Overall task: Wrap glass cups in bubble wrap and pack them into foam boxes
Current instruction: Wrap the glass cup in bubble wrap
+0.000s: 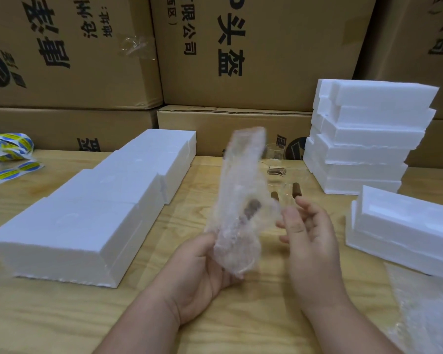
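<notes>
My left hand (202,267) grips the lower end of a bubble-wrapped glass cup (238,200) and holds it upright above the table; a brown handle shows through the wrap. The wrap's loose top end sticks up, blurred. My right hand (307,236) hovers just right of the bundle with fingers relaxed, holding nothing. Bare glass cups with brown handles (279,172) lie on the wooden table (62,315) behind the bundle. An open foam box (404,231) stands to the right.
A row of closed foam boxes (95,208) runs along the left. A stack of foam boxes (363,139) rises at the back right. Bubble wrap sheets (427,307) lie at the right edge. Sticker rolls (8,149) sit far left. Cardboard cartons (253,52) wall the back.
</notes>
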A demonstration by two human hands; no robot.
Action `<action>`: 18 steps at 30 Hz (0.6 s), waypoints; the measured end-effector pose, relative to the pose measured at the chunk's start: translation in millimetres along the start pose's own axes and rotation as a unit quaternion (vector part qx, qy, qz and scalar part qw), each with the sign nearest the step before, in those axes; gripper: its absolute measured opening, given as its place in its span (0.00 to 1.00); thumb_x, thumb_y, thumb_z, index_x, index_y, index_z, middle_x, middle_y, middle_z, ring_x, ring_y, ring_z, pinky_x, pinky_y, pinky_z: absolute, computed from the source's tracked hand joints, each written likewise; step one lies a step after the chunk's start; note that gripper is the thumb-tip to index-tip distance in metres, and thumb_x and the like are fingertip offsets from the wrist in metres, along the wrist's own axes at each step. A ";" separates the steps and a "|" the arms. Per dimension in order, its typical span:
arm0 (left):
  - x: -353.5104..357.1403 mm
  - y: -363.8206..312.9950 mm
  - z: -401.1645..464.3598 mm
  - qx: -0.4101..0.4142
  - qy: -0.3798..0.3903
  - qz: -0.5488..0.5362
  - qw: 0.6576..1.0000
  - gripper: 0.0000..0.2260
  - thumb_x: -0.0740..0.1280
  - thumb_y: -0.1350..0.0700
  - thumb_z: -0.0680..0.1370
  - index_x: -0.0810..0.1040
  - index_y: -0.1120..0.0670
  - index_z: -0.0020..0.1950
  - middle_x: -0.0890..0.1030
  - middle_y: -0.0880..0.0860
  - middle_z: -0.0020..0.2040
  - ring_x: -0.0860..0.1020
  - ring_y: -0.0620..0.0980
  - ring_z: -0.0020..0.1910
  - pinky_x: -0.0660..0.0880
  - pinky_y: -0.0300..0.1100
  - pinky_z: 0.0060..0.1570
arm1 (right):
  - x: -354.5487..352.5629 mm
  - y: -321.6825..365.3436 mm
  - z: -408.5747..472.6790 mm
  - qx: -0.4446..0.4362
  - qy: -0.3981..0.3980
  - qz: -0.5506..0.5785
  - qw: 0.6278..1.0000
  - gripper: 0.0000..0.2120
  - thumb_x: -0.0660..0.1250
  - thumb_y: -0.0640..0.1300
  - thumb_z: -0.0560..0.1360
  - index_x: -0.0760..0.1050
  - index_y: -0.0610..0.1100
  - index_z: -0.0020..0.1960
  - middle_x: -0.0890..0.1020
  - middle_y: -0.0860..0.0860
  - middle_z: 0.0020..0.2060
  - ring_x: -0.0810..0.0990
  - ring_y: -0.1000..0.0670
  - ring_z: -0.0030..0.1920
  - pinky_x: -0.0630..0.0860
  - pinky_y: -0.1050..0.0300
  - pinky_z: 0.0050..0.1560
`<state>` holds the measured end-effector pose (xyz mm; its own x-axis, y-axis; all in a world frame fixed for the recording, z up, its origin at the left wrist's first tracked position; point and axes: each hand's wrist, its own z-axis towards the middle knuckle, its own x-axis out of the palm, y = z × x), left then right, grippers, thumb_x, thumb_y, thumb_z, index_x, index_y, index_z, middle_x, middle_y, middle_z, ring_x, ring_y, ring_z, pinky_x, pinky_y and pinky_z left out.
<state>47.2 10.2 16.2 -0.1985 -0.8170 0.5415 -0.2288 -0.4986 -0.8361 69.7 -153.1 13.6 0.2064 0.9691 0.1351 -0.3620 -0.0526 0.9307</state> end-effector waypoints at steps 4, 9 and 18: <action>-1.7 4.2 7.4 0.078 -0.052 0.024 0.995 0.16 0.65 0.69 0.74 0.84 0.60 0.59 0.84 0.65 0.57 0.85 0.61 0.52 0.83 0.52 0.51 | 2.5 -1.3 -5.3 0.076 0.122 -0.033 0.989 0.29 0.70 0.72 0.68 0.76 0.56 0.61 0.83 0.51 0.53 0.83 0.57 0.44 0.77 0.63 0.43; -0.4 10.1 11.5 0.149 -0.117 0.082 0.978 0.18 0.66 0.68 0.68 0.85 0.60 0.56 0.85 0.64 0.53 0.85 0.63 0.54 0.83 0.54 0.49 | 5.7 -3.9 -15.4 0.053 0.223 -0.124 0.966 0.32 0.69 0.70 0.63 0.76 0.58 0.64 0.83 0.59 0.52 0.83 0.52 0.46 0.81 0.54 0.49; 12.1 11.6 7.9 0.206 -0.207 0.201 0.935 0.06 0.71 0.56 0.72 0.83 0.53 0.47 0.85 0.57 0.42 0.84 0.61 0.41 0.83 0.58 0.42 | 8.0 6.2 -21.5 0.060 0.276 -0.115 0.952 0.37 0.71 0.62 0.65 0.70 0.58 0.73 0.84 0.48 0.52 0.81 0.42 0.49 0.81 0.48 0.52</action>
<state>49.6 -7.7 12.4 0.2154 -0.9620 0.1676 0.1884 -0.1275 -0.9738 49.6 -140.5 13.1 -0.2536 0.9358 -0.2448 -0.2519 0.1805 0.9508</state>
